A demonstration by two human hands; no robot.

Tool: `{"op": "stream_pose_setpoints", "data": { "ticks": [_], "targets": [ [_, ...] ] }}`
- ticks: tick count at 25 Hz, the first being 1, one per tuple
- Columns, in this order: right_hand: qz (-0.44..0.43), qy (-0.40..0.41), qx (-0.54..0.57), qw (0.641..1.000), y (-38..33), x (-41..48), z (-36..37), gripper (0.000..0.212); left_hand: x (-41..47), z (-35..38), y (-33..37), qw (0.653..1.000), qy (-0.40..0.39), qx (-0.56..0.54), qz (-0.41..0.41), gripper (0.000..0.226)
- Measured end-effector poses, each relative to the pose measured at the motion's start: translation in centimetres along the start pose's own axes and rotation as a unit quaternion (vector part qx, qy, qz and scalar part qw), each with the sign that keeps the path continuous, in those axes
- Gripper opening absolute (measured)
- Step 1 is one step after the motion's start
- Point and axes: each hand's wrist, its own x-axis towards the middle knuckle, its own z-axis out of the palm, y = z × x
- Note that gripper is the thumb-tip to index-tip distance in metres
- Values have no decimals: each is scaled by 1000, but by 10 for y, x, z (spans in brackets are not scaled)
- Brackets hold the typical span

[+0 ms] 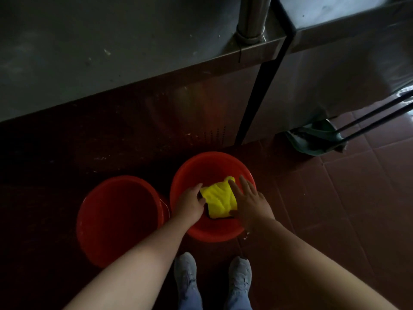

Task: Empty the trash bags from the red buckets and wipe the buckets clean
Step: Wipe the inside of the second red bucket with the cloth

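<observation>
- Head view: two red buckets stood on the floor point(357, 198) below a steel bench point(89, 52), the left bucket point(89, 198) at 7 o'clock in the frame and the right bucket point(212, 157) at 6 o'clock, close together, probably so both could be done from one stance.
- No trash bag showed in either bucket, so the emptying looked done and the wiping was the step in hand.
- A yellow cloth point(220, 200) lay bunched inside the right bucket, near its middle, where it could be worked over the bottom.
- The left hand point(190, 204) sat at the cloth's 9 o'clock; its fingers point(197, 187) were curled over that edge and gripped it, likely to steady or gather the cloth.
- The right hand point(250, 206) sat at the cloth's 3 o'clock; its fingers point(234, 189) were straight and spread, laid on the cloth's edge, with the thumb touching the lower corner. It held nothing closed.
- The left bucket's inside was too dark to judge.
- A dustpan point(312, 139) leaned at 2 o'clock, and shoes point(185, 269) stood at 6 o'clock.
</observation>
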Motion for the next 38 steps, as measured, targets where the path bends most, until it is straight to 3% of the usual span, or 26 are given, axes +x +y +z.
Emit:
{"op": "stream_pose_setpoints", "data": {
  "ticks": [5,10,15,17,19,22,24,30,38],
  "targets": [
    [82,-27,52,995,14,15,18,85,33,-14,-22,995,12,92,-32,55],
    [172,-52,102,978,42,49,65,91,102,-14,-64,990,31,122,-56,57],
    [198,-50,200,958,59,75,89,92,143,-13,-83,994,38,44,-95,59],
    [229,-12,320,919,61,84,92,89,152,-9,-85,992,46,1,-115,63],
    [279,30,447,849,66,89,91,84,156,-15,-89,986,40,-60,-151,72],
    [343,15,588,732,77,86,84,78,147,-30,-84,964,7,-140,-226,89],
    [357,30,620,698,83,71,73,69,129,-37,-70,959,1,-179,-222,82],
    [360,11,656,663,74,-14,-26,75,33,-82,-8,942,-5,-242,-234,87],
    [320,-51,644,693,22,-181,-202,80,-166,-173,80,927,-17,-300,-222,90]
  ]
}}
